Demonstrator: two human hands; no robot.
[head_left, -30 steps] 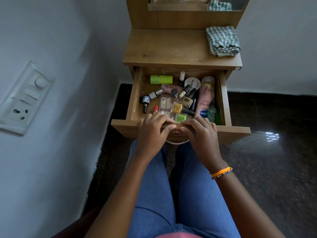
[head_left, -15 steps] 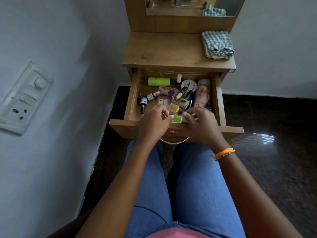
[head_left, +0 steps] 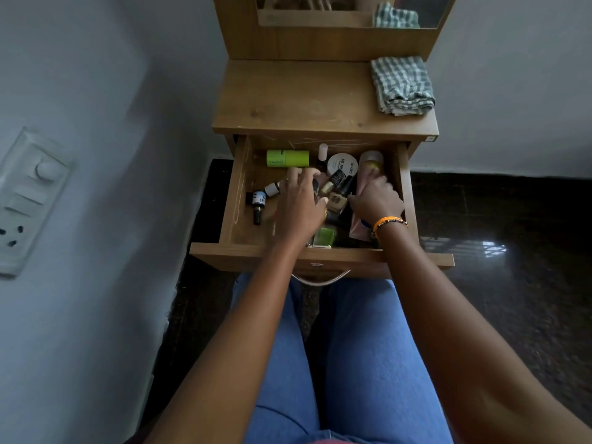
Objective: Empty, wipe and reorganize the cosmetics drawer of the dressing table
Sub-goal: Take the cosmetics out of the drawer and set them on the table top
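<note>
The wooden drawer (head_left: pixel 235 200) of the dressing table is pulled out over my lap and holds several cosmetics. A lime-green tube (head_left: pixel 288 158) lies at the back left, with a white round jar (head_left: pixel 342 163) to its right. A small blue-labelled bottle (head_left: pixel 258 203) lies at the left, a beige foundation bottle (head_left: pixel 336 201) in the middle and a green box (head_left: pixel 323 237) at the front. My left hand (head_left: pixel 301 206) reaches into the middle, fingers curled down over hidden items. My right hand (head_left: pixel 376 200) lies around the long pink tube (head_left: pixel 371 160) at the right wall.
A folded green checked cloth (head_left: pixel 402 84) lies on the right of the wooden table top (head_left: pixel 298 100), below the mirror (head_left: pixel 320 11). A switch panel (head_left: pixel 25 193) is on the left wall. The dark floor (head_left: pixel 496 283) extends to the right.
Both hands have left the drawer's front edge and moved forward into the drawer, the left over the middle items, the right onto the pink tube. My view has tilted slightly.
</note>
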